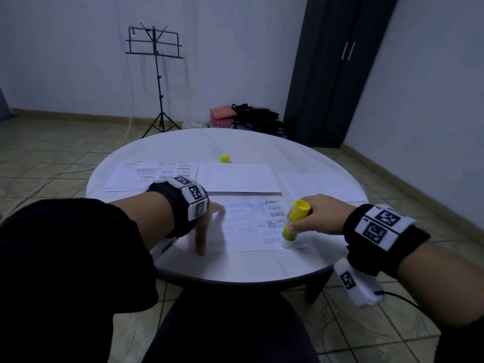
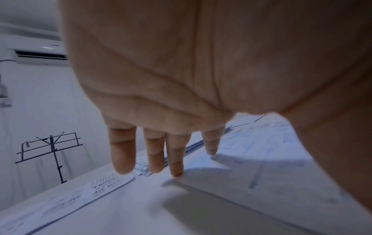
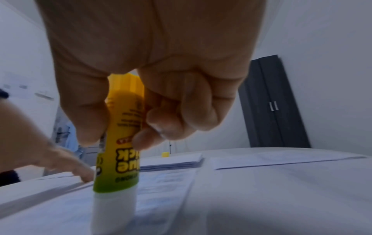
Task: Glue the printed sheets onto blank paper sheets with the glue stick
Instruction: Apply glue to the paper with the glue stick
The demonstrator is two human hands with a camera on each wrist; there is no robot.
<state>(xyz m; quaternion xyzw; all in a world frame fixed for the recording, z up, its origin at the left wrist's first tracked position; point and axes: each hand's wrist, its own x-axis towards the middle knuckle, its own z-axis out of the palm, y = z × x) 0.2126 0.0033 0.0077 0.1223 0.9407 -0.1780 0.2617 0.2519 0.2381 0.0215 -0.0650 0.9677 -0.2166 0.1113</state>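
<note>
Two hands on the round table (image 1: 327,163), working at its near edge. Our right hand (image 1: 318,214) has fingers and thumb curled round the glue stick (image 1: 294,222), held cap-end up and tilted, white tip pressed down on the sheet in front of us (image 1: 251,231), near that sheet's right corner. Our left hand (image 1: 207,226) lies flat with straight, spread fingers (image 2: 175,160) pinning the sheet's left side; it holds nothing.

Print shows faint and mirrored through the sheet, so we judge it a printed sheet lying face down and getting glue on its back. How much of it is already coated we cannot tell.

The yellow cap (image 1: 225,158) stands toward the far edge. Printed sheets (image 1: 149,176) are stacked at the left side of the table, a stack of blank paper (image 1: 235,179) sits mid-table just behind the work sheet, and another white sheet (image 1: 319,186) lies by the right edge; whether that one is a finished piece we cannot tell.

Progress, as we judge it: mid-task, glue step under way on one sheet. Left: finish coating, flip it onto a blank, press, then repeat for the printed stack.
</note>
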